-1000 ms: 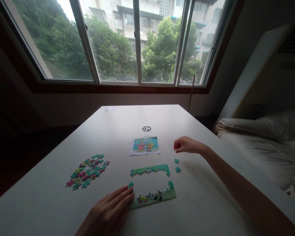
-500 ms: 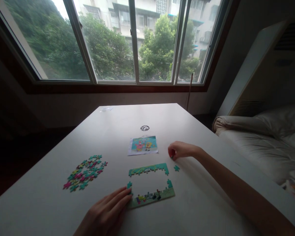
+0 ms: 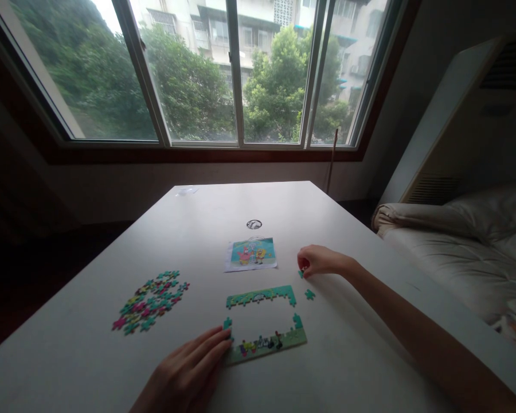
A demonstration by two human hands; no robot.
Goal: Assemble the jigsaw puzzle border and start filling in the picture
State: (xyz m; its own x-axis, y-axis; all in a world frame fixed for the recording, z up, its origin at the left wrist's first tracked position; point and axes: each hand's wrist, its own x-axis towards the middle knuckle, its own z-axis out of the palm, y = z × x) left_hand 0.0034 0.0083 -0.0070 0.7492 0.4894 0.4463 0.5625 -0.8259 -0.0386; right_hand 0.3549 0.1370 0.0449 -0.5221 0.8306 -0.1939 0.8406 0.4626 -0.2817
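Note:
My right hand (image 3: 320,261) is pinched on a small teal jigsaw piece (image 3: 301,274), held at or just over the table right of the picture sheet. Another teal jigsaw piece (image 3: 309,294) lies loose just below that hand. My left hand (image 3: 187,367) lies with fingers stretched out, their tips on the left edge of a partly joined jigsaw border (image 3: 293,338). The border is teal along the top and green along the bottom; its middle is bare table, with gaps in both sides. Beyond it lies a cartoon picture sheet (image 3: 252,254).
A heap of mixed jigsaw pieces (image 3: 152,301) spreads over the left of the white table (image 3: 223,209). Farther back are a dark oval mark (image 3: 254,224) and a clear plastic scrap (image 3: 186,191). A bed (image 3: 438,258) stands at the right, a window behind.
My right hand has shifted slightly and turned, so the piece in its fingertips shows more clearly. My left hand stays on the border's left edge.

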